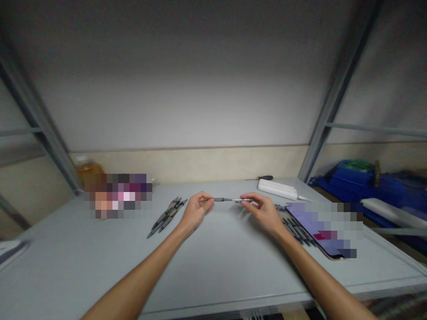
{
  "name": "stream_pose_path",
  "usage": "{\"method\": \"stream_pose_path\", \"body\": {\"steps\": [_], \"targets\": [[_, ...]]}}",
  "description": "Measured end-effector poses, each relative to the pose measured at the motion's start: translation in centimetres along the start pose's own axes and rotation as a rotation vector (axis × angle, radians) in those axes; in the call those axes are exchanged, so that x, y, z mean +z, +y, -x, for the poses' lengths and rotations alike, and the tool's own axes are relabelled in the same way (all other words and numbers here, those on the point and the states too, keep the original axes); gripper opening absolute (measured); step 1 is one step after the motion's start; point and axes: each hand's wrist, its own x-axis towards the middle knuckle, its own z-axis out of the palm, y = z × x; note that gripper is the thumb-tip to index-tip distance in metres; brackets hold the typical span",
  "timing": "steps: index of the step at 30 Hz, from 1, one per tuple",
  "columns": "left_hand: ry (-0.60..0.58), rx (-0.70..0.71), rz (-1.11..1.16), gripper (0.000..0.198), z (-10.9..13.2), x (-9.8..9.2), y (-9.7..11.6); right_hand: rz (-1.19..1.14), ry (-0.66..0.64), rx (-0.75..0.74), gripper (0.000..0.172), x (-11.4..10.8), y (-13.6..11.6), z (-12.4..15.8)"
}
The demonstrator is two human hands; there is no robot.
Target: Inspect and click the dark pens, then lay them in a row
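Above the middle of the grey table, a slim grey pen (218, 199) lies level between my two hands. My left hand (197, 208) pinches its left end with thumb and fingers. At the other end, my right hand (262, 208) grips a thin, shiny length in line with the pen; whether that is a separate part I cannot tell. Left of my left hand lies a small bunch of grey pens (167, 216). More grey pens (296, 231) lie in a row beyond my right wrist, partly hidden by my hand and forearm.
A flat tablet-like device (308, 224), partly pixelated, lies right of the pens. Behind are a white power strip (277, 189) with a cord and a screwdriver (266, 178). A pixelated object (116, 195) and a yellowish bottle (87, 170) stand back left. Blue bins (350, 178) sit beyond the right edge.
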Motion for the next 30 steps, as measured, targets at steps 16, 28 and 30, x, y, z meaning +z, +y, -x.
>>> {"method": "stream_pose_path", "body": {"steps": [16,28,30], "targets": [[0.021,-0.13,0.181,0.032,-0.11,0.18,0.23,0.055,-0.002,-0.047,0.036,0.07,-0.34,0.1],[-0.002,-0.188,0.23,0.034,-0.06,0.14,0.32,0.093,-0.017,-0.07,0.033,0.13,0.0,0.13],[0.004,-0.217,0.244,0.035,-0.08,0.11,0.41,0.096,-0.009,-0.094,0.035,0.14,0.23,0.11]]}}
